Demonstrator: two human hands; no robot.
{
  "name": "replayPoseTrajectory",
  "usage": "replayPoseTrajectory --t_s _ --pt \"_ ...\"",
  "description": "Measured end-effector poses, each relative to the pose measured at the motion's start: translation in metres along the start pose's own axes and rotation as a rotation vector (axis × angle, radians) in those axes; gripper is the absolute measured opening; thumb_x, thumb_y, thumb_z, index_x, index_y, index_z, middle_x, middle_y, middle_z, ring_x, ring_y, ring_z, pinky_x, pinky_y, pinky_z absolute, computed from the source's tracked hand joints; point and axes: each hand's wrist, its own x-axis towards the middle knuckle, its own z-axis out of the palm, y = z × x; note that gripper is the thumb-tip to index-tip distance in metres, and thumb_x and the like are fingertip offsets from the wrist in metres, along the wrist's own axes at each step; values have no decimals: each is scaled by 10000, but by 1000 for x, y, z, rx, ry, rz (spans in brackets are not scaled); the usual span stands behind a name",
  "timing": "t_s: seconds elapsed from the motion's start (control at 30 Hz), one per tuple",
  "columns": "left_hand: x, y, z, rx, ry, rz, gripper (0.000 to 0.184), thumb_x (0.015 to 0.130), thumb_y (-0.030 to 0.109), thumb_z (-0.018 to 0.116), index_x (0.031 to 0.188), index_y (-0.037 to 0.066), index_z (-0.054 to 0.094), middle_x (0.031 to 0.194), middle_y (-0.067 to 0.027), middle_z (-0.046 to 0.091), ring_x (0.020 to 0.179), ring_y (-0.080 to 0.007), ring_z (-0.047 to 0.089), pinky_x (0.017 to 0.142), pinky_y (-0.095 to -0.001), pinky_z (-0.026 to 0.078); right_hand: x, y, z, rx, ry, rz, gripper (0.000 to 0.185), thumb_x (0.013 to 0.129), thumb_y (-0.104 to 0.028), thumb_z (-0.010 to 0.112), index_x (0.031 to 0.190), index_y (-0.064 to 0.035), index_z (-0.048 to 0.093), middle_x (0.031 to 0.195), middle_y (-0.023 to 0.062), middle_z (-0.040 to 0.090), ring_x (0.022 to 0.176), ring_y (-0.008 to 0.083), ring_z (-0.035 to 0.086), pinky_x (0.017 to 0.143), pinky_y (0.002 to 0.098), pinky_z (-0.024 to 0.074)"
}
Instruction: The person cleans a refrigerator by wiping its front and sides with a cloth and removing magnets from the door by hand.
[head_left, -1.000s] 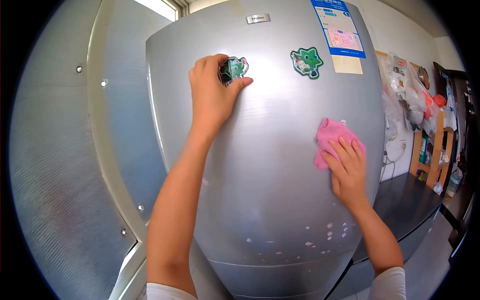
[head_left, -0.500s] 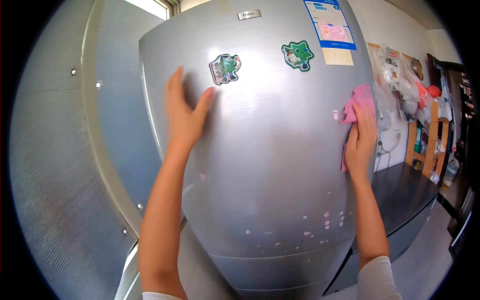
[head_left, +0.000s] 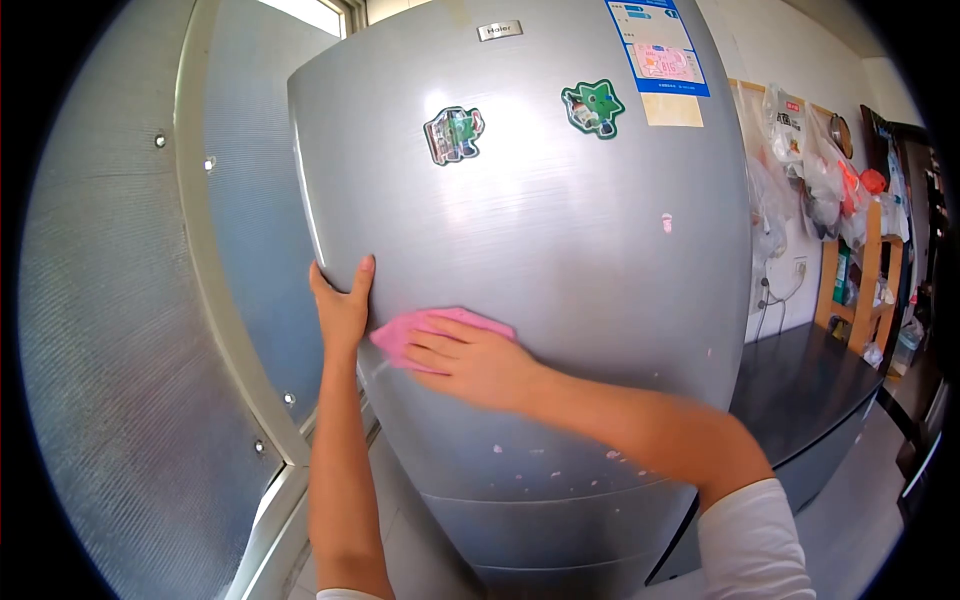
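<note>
Pink cloth [head_left: 396,340] is on the silver fridge door [head_left: 590,290], lower left of the upper panel. Right hand [head_left: 478,368] lies over it; grip laid out flat, fingers extended across the fabric, arm reaching across the door. Left hand [head_left: 342,315] is at the door's left edge, just beside the cloth; grip spread, thumb apart from fingers. 2 green decals up top: left one [head_left: 454,136], right one [head_left: 594,109]. Blue-bordered label [head_left: 615,45] at upper right. Pale pink specks [head_left: 613,455] on the lower door. Plastic bags [head_left: 822,180] hang on the wall at right.
</note>
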Motion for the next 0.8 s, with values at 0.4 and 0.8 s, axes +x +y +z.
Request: replayPoseTrajectory --t_s 0.4,0.8 --pt "-16 1 8 63 86 7 962 803 535 678 1406 -81 251 1392 -299 297 1293 -395 343 1063 -442 314 -133 148 -141 -367 238 779 309 823 41 514 1092 -67 623 1193 151 600 1181 331 526 1031 463 344" --pt "-119 7 -7 267 -237 530 973 642 412 835 1439 132 352 1500 -267 168 1374 -451 186 1107 -584 133 -161 76 -142 240 -370 104 272 832 -171 593 1098 -193 644 1227 31 599 1160 253 554 1036 434 391"
